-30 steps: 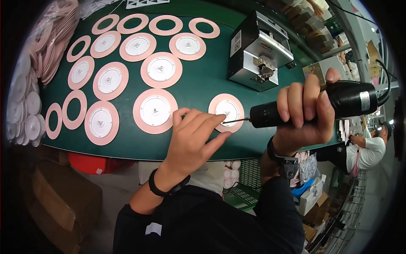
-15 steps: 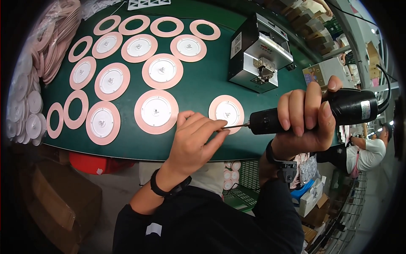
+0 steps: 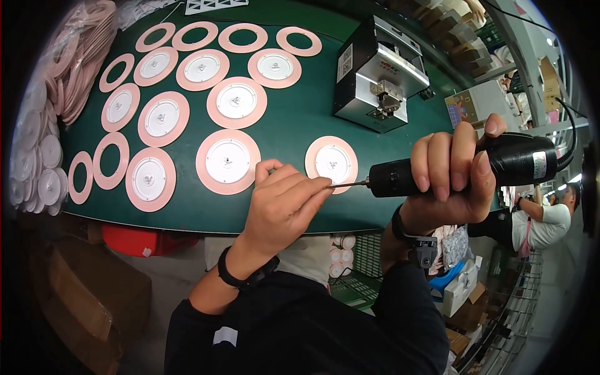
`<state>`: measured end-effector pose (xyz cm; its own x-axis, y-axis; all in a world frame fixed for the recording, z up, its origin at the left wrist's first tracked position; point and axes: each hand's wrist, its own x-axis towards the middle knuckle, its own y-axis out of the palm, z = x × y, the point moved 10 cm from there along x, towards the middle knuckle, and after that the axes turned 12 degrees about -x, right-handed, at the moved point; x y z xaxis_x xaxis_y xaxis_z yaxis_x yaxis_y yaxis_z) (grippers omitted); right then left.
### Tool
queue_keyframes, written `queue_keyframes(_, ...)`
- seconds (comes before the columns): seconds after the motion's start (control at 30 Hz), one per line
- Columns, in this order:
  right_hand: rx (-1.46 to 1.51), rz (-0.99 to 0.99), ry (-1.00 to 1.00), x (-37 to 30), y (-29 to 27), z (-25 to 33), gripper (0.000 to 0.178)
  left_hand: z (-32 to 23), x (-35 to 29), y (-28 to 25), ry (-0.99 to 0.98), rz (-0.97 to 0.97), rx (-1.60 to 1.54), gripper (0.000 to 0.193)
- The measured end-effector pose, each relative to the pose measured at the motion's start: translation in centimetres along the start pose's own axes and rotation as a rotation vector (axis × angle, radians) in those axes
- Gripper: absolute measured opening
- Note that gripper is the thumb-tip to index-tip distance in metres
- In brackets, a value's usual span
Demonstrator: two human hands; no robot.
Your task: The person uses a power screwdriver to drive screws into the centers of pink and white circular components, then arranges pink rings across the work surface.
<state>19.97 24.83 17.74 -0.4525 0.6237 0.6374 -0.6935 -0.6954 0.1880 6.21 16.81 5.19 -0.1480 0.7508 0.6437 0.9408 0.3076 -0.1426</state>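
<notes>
My right hand [image 3: 455, 172] is wrapped around a black electric screwdriver [image 3: 390, 179], holding it level with its thin metal bit [image 3: 351, 184] pointing left. Thumb and forefinger of my left hand [image 3: 281, 203] are pinched together at the bit's tip. Whether a small screw sits between those fingertips is hidden. Behind the bit, a pink ring with a white round disc [image 3: 331, 164] in its middle lies on the green table [image 3: 281, 137]. Left of it rests another such pink ring and white disc [image 3: 228, 161], just beyond my left hand.
Several more pink rings [image 3: 111, 160], some with white discs, are spread across the table's left side. Bagged pink rings [image 3: 84, 59] and piled white discs [image 3: 47, 165] fill the left edge. A silver-black machine [image 3: 381, 78] stands far right. Another person [image 3: 544, 219] is at the right.
The table and its things have shifted slightly left and up in view. My left finger and thumb have closed together at the bit's tip; the screwdriver has barely moved.
</notes>
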Motion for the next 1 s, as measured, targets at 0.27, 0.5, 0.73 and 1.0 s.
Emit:
queue_keyframes(0.27,-0.096,-0.126,-0.017,-0.2,-1.3,-2.7,0.036,1.7,0.1,0.1,-0.144,0.128,0.205,0.04)
queue_keyframes(0.5,-0.427,-0.158,0.131,-0.6,-1.5,-6.8,0.038,2.9,-2.0,2.3,-0.169,0.389,0.398,0.052)
queue_keyframes(0.73,-0.471,-0.136,0.233,-0.6,-1.0,-9.2,0.039,3.0,-2.3,2.8,-0.165,0.408,0.43,0.05)
queue_keyframes(1.0,-0.387,-0.208,0.151,-1.1,-1.6,-7.6,0.037,3.4,-1.6,1.0,-0.202,0.225,0.286,0.046)
